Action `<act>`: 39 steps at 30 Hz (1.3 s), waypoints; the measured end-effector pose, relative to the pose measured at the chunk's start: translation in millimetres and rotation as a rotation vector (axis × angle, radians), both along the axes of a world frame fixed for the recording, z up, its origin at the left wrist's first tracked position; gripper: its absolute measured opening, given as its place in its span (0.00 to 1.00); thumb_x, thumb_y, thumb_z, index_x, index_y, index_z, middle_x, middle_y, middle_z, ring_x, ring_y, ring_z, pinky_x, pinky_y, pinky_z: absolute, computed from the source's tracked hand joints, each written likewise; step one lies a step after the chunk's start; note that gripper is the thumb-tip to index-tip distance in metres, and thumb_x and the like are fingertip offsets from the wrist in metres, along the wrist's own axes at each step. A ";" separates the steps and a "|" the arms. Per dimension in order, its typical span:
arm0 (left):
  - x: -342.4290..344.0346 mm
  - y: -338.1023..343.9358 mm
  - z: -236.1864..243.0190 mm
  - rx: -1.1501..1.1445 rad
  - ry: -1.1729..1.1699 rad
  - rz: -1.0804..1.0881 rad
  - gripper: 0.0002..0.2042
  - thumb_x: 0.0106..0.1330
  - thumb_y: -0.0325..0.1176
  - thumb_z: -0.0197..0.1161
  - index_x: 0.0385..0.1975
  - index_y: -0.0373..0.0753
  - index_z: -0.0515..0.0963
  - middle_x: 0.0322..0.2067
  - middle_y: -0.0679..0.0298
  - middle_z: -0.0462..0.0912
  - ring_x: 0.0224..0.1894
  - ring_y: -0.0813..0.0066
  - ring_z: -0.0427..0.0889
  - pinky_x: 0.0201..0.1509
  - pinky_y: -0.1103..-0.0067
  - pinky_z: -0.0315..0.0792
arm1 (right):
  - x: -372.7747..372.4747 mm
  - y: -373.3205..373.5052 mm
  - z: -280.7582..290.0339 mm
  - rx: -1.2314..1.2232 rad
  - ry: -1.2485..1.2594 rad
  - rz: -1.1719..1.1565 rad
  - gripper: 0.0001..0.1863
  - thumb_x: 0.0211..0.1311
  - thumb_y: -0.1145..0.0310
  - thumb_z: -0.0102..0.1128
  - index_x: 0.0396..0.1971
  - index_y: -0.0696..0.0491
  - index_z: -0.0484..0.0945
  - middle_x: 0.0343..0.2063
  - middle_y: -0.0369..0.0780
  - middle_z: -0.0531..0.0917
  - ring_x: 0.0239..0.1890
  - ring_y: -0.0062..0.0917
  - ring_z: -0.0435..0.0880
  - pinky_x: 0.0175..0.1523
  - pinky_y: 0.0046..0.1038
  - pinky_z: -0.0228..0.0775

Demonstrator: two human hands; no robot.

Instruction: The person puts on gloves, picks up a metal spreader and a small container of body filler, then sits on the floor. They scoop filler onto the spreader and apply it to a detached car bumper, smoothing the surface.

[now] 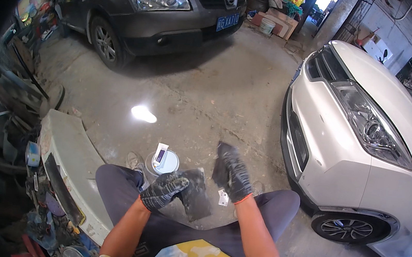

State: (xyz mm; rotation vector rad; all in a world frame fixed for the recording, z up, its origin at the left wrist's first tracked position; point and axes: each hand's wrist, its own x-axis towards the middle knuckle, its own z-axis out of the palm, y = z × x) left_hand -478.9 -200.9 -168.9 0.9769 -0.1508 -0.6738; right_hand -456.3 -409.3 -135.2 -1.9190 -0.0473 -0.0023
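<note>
We see left fingers [175, 182] gripping a dark flat sheet [198, 196], right fingers [235, 170] pinching a dark piece [220, 167]; white package [160, 155] on round lid [171, 163].

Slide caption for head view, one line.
Left gloved hand holds a dark flat sheet, right gloved hand a dark piece; grey car ahead, white car at right.

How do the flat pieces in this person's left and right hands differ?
The left piece shows a broad, mottled grey face, while the right piece looks darker and narrower from this angle. The left piece sits lower in the picture; the right piece is higher up. Both look flat and dark, one held by the gloved left hand, the other by the gloved right hand.
</note>
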 end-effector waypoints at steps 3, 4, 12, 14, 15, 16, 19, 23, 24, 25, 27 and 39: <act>-0.3 -5.0 2.4 0.040 0.004 0.022 0.13 0.66 0.33 0.57 0.48 0.37 0.72 0.34 0.68 0.79 0.36 0.80 0.79 0.38 0.83 0.75 | -8.7 10.4 -13.6 0.879 0.246 0.246 0.21 0.64 0.69 0.51 0.56 0.57 0.67 0.44 0.41 0.78 0.47 0.27 0.76 0.52 0.27 0.68; -0.9 -7.0 3.1 0.043 0.048 -0.001 0.12 0.66 0.33 0.57 0.47 0.38 0.73 0.33 0.68 0.79 0.35 0.81 0.78 0.37 0.84 0.75 | -15.0 14.0 -16.7 1.188 0.430 0.320 0.20 0.64 0.66 0.54 0.54 0.54 0.71 0.42 0.37 0.80 0.45 0.20 0.76 0.48 0.23 0.69; -10.8 3.3 3.2 0.224 0.008 0.271 0.11 0.70 0.36 0.51 0.37 0.35 0.74 0.26 0.67 0.76 0.28 0.80 0.79 0.32 0.80 0.76 | -2.0 18.9 -14.8 0.193 -0.006 0.110 0.18 0.64 0.68 0.52 0.52 0.58 0.69 0.43 0.41 0.78 0.44 0.26 0.78 0.49 0.26 0.70; -12.3 6.5 1.8 0.343 -0.150 0.225 0.11 0.70 0.33 0.49 0.40 0.32 0.74 0.28 0.62 0.79 0.31 0.75 0.79 0.36 0.76 0.73 | -2.1 21.0 -11.8 -0.141 -0.318 0.090 0.19 0.64 0.68 0.51 0.53 0.58 0.67 0.43 0.45 0.79 0.45 0.34 0.78 0.51 0.29 0.69; -14.2 6.9 1.6 0.485 -0.360 0.219 0.11 0.70 0.32 0.49 0.40 0.31 0.74 0.29 0.60 0.79 0.33 0.73 0.79 0.37 0.76 0.73 | -4.4 23.1 -10.7 -0.218 -0.276 0.051 0.19 0.64 0.68 0.51 0.53 0.58 0.66 0.43 0.46 0.79 0.46 0.38 0.79 0.52 0.30 0.69; -14.3 5.9 1.7 0.621 -0.534 0.201 0.11 0.70 0.31 0.50 0.41 0.31 0.74 0.30 0.59 0.80 0.34 0.70 0.79 0.38 0.75 0.72 | -6.1 24.4 -9.1 -0.121 -0.254 -0.045 0.19 0.64 0.68 0.51 0.53 0.59 0.66 0.44 0.47 0.79 0.47 0.38 0.79 0.52 0.30 0.69; -18.2 -2.7 4.3 0.741 -0.700 0.367 0.10 0.67 0.28 0.53 0.44 0.31 0.74 0.35 0.53 0.80 0.37 0.61 0.79 0.42 0.73 0.71 | -14.2 29.7 -4.4 0.112 -0.121 -0.294 0.20 0.64 0.67 0.51 0.52 0.60 0.66 0.45 0.49 0.79 0.48 0.39 0.79 0.51 0.31 0.69; -15.9 -12.9 9.9 0.671 -0.767 0.328 0.10 0.66 0.28 0.55 0.44 0.30 0.74 0.37 0.52 0.79 0.36 0.62 0.78 0.42 0.72 0.71 | -18.8 35.0 6.3 -0.087 -0.100 -0.336 0.18 0.63 0.68 0.51 0.51 0.59 0.67 0.42 0.52 0.79 0.45 0.43 0.80 0.48 0.34 0.71; -14.9 -13.3 10.8 0.657 -0.775 0.316 0.10 0.66 0.27 0.55 0.44 0.30 0.74 0.37 0.53 0.79 0.36 0.63 0.78 0.41 0.72 0.71 | -20.3 35.8 10.1 -0.035 -0.163 -0.290 0.18 0.63 0.68 0.51 0.51 0.58 0.67 0.42 0.52 0.80 0.45 0.43 0.80 0.47 0.35 0.71; -14.3 -12.6 11.6 0.663 -0.771 0.294 0.11 0.66 0.27 0.55 0.45 0.30 0.74 0.38 0.53 0.79 0.37 0.64 0.78 0.41 0.73 0.71 | -22.3 36.9 14.2 0.009 -0.150 -0.232 0.18 0.63 0.68 0.51 0.51 0.58 0.67 0.41 0.52 0.80 0.44 0.44 0.80 0.47 0.35 0.71; -14.1 -9.2 11.5 0.652 -0.738 0.258 0.11 0.66 0.27 0.56 0.45 0.30 0.74 0.38 0.55 0.79 0.37 0.66 0.77 0.41 0.73 0.71 | -28.0 38.8 22.3 0.029 -0.122 -0.131 0.17 0.63 0.67 0.51 0.51 0.56 0.67 0.40 0.52 0.80 0.43 0.44 0.81 0.45 0.36 0.72; -14.5 2.5 -2.9 0.302 -0.486 0.008 0.18 0.68 0.27 0.53 0.57 0.33 0.66 0.53 0.62 0.72 0.53 0.75 0.70 0.56 0.79 0.65 | -26.9 45.9 14.7 0.129 -0.157 0.063 0.16 0.64 0.66 0.52 0.49 0.56 0.69 0.39 0.49 0.81 0.42 0.39 0.83 0.44 0.32 0.73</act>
